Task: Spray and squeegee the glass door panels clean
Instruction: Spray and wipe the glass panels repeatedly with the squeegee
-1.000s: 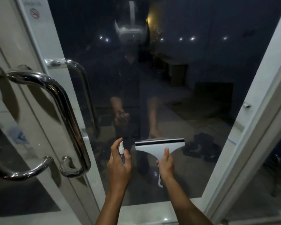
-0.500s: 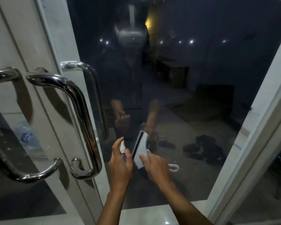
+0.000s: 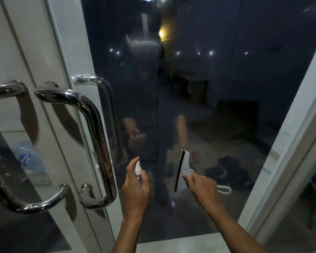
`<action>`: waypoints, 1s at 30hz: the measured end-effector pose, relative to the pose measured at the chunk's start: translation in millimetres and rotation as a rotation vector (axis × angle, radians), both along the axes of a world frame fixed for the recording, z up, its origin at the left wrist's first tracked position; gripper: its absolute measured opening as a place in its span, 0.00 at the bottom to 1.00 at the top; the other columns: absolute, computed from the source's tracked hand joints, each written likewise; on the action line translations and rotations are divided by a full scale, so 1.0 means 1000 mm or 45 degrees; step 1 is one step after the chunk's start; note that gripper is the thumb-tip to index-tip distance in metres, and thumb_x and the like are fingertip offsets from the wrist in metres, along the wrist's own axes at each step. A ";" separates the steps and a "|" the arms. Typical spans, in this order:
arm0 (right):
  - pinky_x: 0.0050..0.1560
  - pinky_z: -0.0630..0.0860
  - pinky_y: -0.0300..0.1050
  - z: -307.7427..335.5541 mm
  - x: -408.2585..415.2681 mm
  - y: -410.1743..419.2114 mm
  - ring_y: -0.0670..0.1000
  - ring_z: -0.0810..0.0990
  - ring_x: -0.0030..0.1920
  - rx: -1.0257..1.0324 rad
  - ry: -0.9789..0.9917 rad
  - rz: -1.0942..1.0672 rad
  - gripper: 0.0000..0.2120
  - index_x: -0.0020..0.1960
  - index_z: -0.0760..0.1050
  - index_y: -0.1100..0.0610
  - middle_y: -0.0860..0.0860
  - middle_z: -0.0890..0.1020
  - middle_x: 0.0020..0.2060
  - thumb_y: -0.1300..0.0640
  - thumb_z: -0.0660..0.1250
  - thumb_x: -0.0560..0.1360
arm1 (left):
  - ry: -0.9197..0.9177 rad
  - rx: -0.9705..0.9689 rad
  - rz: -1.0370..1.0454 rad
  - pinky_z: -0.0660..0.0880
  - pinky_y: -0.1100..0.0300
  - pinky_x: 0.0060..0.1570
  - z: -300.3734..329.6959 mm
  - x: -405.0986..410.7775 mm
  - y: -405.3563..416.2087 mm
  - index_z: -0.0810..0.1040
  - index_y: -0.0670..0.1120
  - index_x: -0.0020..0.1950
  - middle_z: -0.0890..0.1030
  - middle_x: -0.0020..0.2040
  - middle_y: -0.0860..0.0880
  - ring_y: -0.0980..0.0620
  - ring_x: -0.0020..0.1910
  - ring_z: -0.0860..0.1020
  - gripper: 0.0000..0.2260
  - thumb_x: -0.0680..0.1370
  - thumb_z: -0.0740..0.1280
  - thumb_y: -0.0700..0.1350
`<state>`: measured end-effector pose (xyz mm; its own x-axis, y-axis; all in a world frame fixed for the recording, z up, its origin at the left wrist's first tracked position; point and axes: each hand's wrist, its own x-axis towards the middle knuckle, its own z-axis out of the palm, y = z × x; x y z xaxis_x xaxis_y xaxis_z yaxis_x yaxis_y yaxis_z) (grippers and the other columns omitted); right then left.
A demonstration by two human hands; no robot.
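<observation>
A dark glass door panel (image 3: pixel 217 92) fills the middle of the view and mirrors a person. My left hand (image 3: pixel 136 190) grips a small spray bottle (image 3: pixel 138 169) with a white nozzle, held upright close to the glass, index finger over the top. My right hand (image 3: pixel 202 189) grips a white squeegee (image 3: pixel 183 170) by its handle. Its black blade edge stands nearly vertical and faces left, low on the panel. The handle's loop (image 3: pixel 224 189) sticks out to the right of my hand.
A chrome pull handle (image 3: pixel 91 136) juts from the white door frame (image 3: pixel 66 88) just left of my left hand. A second chrome handle (image 3: pixel 5 92) sits on the left door. The right door frame (image 3: pixel 290 152) slants beside my right arm. Dark shoes (image 3: pixel 226 172) show through the glass.
My right hand turned the squeegee from blade-level to blade-vertical, then carried it right, away from the bottle. The view shifted so the handles sit further right and lower.
</observation>
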<state>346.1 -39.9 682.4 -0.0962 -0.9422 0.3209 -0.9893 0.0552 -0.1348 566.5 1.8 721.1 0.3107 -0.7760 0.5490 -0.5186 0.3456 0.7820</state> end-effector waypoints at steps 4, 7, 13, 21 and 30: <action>0.51 0.74 0.50 0.009 0.046 -0.010 0.57 0.82 0.56 0.043 0.080 0.154 0.25 0.72 0.69 0.46 0.51 0.83 0.56 0.36 0.49 0.82 | -0.006 -0.011 -0.005 0.75 0.54 0.42 0.001 -0.002 -0.001 0.65 0.60 0.69 0.80 0.59 0.47 0.50 0.47 0.79 0.19 0.82 0.62 0.43; 0.51 0.74 0.51 0.005 0.027 -0.010 0.58 0.82 0.56 0.081 -0.011 0.076 0.25 0.71 0.69 0.46 0.52 0.84 0.56 0.35 0.49 0.81 | -0.003 -0.020 -0.013 0.74 0.56 0.40 0.001 -0.004 -0.004 0.65 0.59 0.69 0.81 0.56 0.47 0.50 0.45 0.79 0.19 0.82 0.63 0.42; 0.47 0.73 0.49 -0.022 -0.042 0.005 0.57 0.83 0.51 -0.020 -0.257 -0.131 0.33 0.60 0.76 0.52 0.53 0.85 0.49 0.33 0.42 0.78 | -0.026 -0.017 -0.061 0.68 0.64 0.34 0.002 -0.017 -0.004 0.65 0.60 0.68 0.80 0.46 0.46 0.54 0.36 0.77 0.19 0.81 0.63 0.42; 0.43 0.74 0.50 -0.006 -0.058 -0.010 0.57 0.84 0.46 -0.109 -0.051 0.000 0.25 0.61 0.77 0.50 0.52 0.85 0.46 0.35 0.50 0.81 | -0.035 -0.010 -0.111 0.73 0.57 0.41 -0.004 -0.043 -0.005 0.64 0.60 0.69 0.81 0.52 0.46 0.50 0.41 0.79 0.20 0.81 0.63 0.43; 0.60 0.73 0.52 -0.041 -0.088 0.001 0.59 0.79 0.59 0.019 -1.293 -0.232 0.31 0.63 0.76 0.58 0.58 0.81 0.57 0.35 0.51 0.79 | -0.033 0.010 -0.153 0.73 0.56 0.40 -0.008 -0.095 -0.010 0.65 0.61 0.68 0.80 0.51 0.51 0.50 0.40 0.79 0.18 0.81 0.63 0.46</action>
